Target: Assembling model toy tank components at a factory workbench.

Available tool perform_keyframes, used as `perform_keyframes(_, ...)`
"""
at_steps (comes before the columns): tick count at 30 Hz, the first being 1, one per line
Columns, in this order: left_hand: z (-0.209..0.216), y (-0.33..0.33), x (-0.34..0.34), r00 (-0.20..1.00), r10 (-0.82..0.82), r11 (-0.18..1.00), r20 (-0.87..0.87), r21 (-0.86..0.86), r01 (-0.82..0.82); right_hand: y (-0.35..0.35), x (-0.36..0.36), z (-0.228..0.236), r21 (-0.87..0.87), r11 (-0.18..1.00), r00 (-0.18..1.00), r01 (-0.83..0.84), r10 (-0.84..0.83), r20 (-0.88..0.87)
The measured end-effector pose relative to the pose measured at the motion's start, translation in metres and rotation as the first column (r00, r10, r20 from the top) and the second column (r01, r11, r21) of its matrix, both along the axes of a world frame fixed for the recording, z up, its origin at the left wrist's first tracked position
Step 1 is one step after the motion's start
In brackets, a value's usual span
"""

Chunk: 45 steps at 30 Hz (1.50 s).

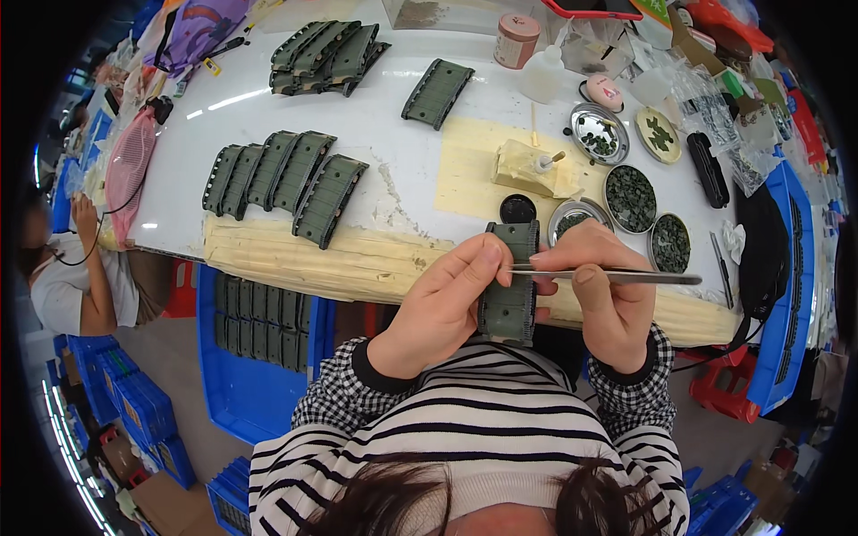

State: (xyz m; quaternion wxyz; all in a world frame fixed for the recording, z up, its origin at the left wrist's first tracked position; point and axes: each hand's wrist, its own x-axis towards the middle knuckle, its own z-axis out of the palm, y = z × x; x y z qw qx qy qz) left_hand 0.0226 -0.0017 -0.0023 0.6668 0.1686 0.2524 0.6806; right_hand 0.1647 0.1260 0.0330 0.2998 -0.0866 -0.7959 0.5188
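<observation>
Tweezers (666, 279) cross the green panel (508, 309), tips indistinct by left hand (436, 308).

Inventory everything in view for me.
Table: one, white, centre.
Held panel: one, green, table's near edge.
Panel row: about five, green, near left.
Panel stack: several, green, far left.
Lone panel: one, green, far middle.
Tray: one, blue, below table.
Tweezers: one, silver, over held panel.
Dishes: about five, mostly silver, right.
Wrapped block: one, yellowish, beside dishes.
Bottle: one, white, far side.
Tin: one, pink, beside bottle.
Crates: several, blue, lower left.
Co-worker: one, white top, left.
Clutter: uncounted, mixed colours, right.
Left hand: one, bare, on held panel.
Right hand: one, bare, gripping tweezers.
</observation>
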Motion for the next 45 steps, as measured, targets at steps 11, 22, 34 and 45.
perform_keyframes(11, -0.005, 0.001, 0.004, 0.979, 0.163, 0.986, -0.12, -0.028, -0.167, -0.019, -0.005, 0.002, 0.514, 0.856, 0.997, 0.053, -0.017, -0.075)
perform_keyframes(22, -0.008, 0.001, 0.003, 0.966, 0.195, 0.979, -0.169, -0.023, -0.201, -0.016, -0.002, 0.008, 0.445, 0.895, 1.0, -0.025, 0.025, 0.005)
perform_keyframes(34, -0.01, 0.0, 0.0, 0.918, 0.206, 0.977, -0.339, 0.027, -0.21, -0.014, -0.003, 0.001, 0.252, 0.968, 1.0, -0.002, 0.004, -0.008)
perform_keyframes(45, -0.012, 0.0, -0.001, 0.885, 0.223, 0.975, -0.41, 0.07, -0.213, -0.016, -0.006, 0.0, 0.372, 0.928, 0.999, 0.024, -0.012, -0.035)
